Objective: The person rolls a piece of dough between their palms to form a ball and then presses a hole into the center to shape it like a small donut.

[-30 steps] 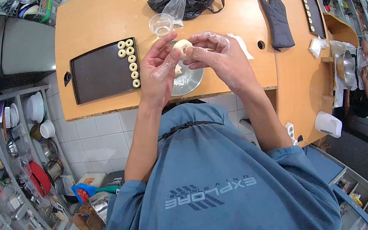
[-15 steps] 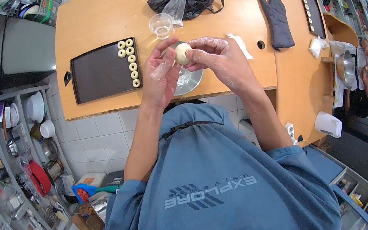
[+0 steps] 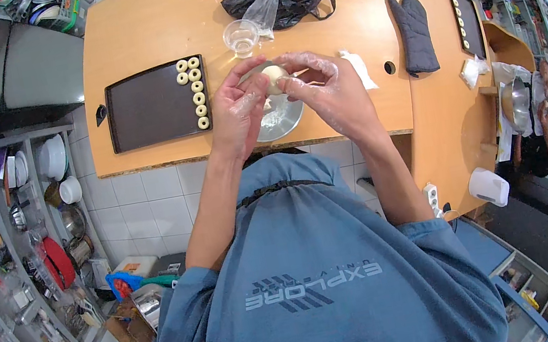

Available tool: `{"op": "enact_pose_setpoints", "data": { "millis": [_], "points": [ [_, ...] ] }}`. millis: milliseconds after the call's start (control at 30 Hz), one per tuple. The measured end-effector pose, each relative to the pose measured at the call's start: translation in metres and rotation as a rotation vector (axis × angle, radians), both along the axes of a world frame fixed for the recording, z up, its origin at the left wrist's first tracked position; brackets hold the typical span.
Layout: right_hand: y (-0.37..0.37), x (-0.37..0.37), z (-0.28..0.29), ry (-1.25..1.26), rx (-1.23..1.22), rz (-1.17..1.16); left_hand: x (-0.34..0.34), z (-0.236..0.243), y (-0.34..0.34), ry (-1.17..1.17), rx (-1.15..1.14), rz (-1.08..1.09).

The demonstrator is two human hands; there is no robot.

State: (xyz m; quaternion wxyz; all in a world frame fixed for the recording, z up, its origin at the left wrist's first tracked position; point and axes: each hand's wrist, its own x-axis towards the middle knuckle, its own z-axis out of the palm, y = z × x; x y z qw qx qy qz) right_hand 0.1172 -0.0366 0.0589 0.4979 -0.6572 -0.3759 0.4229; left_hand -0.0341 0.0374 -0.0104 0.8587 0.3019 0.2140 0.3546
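Pinching a dough piece (image 3: pixel 274 76) between them, the left hand (image 3: pixel 238 107) and right hand (image 3: pixel 333 91) are apparently shaping it over a floured dish (image 3: pixel 284 131); left of the grip, dough rings (image 3: pixel 197 86) are sitting on a tray (image 3: pixel 148 111). The next move is likely calling for light pressure.

Left hand (image 3: pixel 235 110), right hand (image 3: pixel 333 91) close, both seemingly pinching.

From the dough piece (image 3: pixel 274 77), can pass toward ten o'clock over tabletop (image 3: pixel 153 24), between dark tray (image 3: pixel 150 112) at nine and clear cup (image 3: pixel 242 39) at eleven; likewise toward two. Meets black bag (image 3: pixel 297 4) at twelve to one, oven mitt (image 3: pixel 415 36) near three, dish (image 3: pixel 286 123) at six.
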Motion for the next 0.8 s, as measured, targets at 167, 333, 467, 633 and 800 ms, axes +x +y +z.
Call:
{"op": "enact_pose_setpoints", "data": {
  "millis": [167,333,467,633,800],
  "points": [
    [0.0,-0.001,0.001,0.079,-0.058,-0.046,-0.001,-0.001,0.001,-0.167,-0.084,-0.017],
    [0.0,0.006,0.004,-0.005,-0.031,0.054,0.0,-0.006,-0.004,-0.04,-0.045,0.023],
    [0.0,0.007,0.008,-0.081,-0.045,0.098,-0.001,-0.003,-0.002,-0.02,-0.078,0.009],
    [0.0,0.009,0.007,-0.191,0.018,0.058,0.003,0.004,-0.004,-0.002,-0.041,0.015],
    [-0.001,0.007,0.009,-0.302,-0.006,0.083,0.001,0.002,-0.002,-0.009,-0.032,-0.014]
  ]
}}
